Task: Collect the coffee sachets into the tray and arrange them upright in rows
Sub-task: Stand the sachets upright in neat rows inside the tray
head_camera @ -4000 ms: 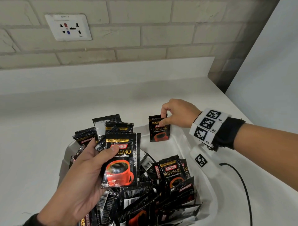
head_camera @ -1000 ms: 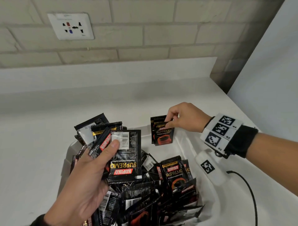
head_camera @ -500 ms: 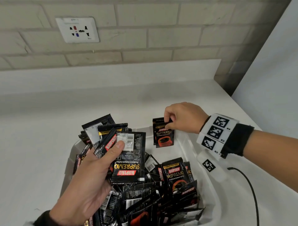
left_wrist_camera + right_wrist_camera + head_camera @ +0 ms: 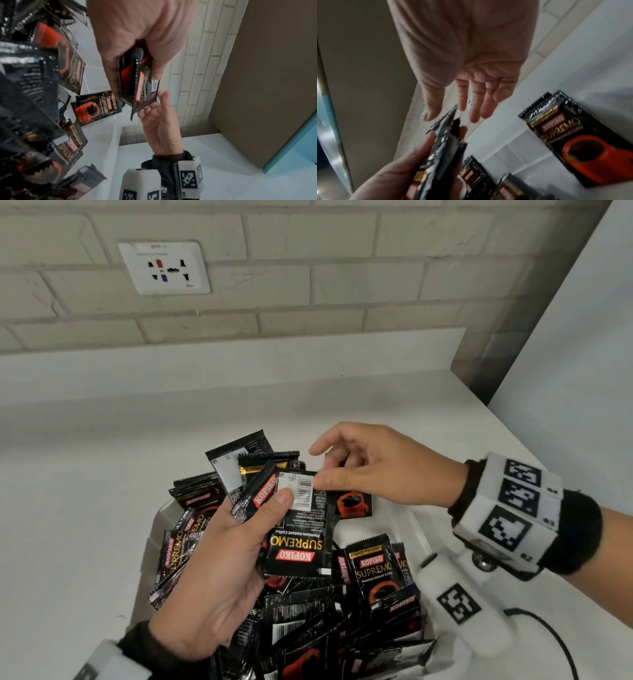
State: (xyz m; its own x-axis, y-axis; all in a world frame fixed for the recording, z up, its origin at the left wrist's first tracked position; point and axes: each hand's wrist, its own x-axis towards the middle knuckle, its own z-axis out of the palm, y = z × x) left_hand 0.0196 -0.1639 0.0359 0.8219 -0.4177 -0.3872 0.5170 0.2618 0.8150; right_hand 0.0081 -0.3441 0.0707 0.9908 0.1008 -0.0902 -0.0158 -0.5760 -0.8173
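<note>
Now our left hand (image 4: 219, 570) grips a small stack of sachets (image 4: 298, 529) over the tray (image 4: 424, 546), thumb pressing on top. Our right hand (image 4: 380, 470), at 2 o'clock from the stack, is loose and holds nothing. These sachets look light, thin and slippery, so we should probably pinch one at its crimped top edge.

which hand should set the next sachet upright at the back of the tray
Right. The right hand is open, its fingertips at the top sachet of the bunch, and close to the upright sachets at the tray's far end. The left hand is busy holding the bunch.
</note>
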